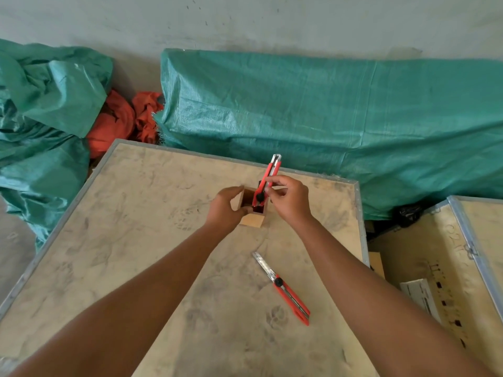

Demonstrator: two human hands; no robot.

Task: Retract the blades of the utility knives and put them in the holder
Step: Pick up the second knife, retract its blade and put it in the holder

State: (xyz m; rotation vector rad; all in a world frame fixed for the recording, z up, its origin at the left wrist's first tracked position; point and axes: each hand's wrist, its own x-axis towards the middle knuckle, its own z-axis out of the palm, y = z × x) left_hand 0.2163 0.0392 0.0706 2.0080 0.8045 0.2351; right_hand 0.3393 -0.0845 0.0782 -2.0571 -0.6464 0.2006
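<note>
A small wooden holder (251, 210) stood on the dusty plywood tabletop (136, 240), near its far edge, and was steadied by the left hand (227, 209), whose grip was wrapped around the holder's left side with the thumb at the near rim and the fingers at the far rim. A red utility knife (268, 180) was held by the right hand (288, 198), the grip being pinched closed on the handle between thumb and fingertips; the knife was tilted, its lower end set inside the holder's opening and its metal tip pointing up and away. Whether any blade protruded from that tip could not be told. A second red utility knife (283, 288) was left lying flat on the tabletop, nearer the person and well apart from the holder, with its segmented blade visibly extended toward the holder. Green tarpaulin (326, 110) was seen beyond the tabletop, and another plywood crate (435, 254) to the right
</note>
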